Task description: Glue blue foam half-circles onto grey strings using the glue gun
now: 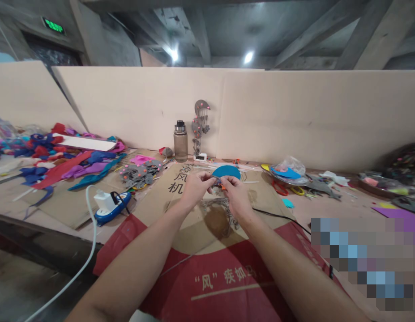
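Head view: above the cardboard (194, 230), my left hand (195, 189) and right hand (237, 196) pinch the blue piece (227, 171) (at its near edge).

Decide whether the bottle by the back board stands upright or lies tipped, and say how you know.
Upright: the bottle rests on its base, with its black cap at the top.

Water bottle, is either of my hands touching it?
No, the water bottle stands apart, beyond the left hand and right hand, both by the blue piece.
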Demonstrator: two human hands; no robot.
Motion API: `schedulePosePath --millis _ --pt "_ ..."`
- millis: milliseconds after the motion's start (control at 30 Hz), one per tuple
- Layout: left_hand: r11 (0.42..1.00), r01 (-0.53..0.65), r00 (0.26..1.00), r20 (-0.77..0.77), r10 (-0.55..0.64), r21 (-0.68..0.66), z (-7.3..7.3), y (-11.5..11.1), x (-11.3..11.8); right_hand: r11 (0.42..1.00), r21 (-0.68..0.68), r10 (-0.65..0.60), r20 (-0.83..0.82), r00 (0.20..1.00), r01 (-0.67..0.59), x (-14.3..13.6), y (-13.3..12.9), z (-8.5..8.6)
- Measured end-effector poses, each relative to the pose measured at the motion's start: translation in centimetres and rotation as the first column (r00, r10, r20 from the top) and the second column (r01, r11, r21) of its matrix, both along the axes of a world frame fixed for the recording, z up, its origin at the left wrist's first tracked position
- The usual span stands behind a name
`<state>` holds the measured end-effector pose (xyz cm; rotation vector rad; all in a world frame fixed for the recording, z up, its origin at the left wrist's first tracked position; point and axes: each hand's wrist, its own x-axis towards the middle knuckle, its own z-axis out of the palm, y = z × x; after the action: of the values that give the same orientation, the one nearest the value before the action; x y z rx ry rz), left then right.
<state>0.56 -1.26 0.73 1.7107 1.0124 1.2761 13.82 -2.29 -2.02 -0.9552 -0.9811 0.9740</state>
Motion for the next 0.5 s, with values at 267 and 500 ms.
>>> schedulePosePath --millis 267,500 --pt "0.997 0.01 0.998 0.059 -0.005 -0.075 0.67 -0.42 0.1 0.998 0.057 0.019 -0.013 1.0 -0.018 -0.31 -0.3 0.23" --pt "0.991 0.058 0.994 0.103 -0.046 -0.122 0.12 -0.1 0.12 1.0 0.015 0.008 -0.085 0.996 -0.007 -0.2 -0.17 0.35"
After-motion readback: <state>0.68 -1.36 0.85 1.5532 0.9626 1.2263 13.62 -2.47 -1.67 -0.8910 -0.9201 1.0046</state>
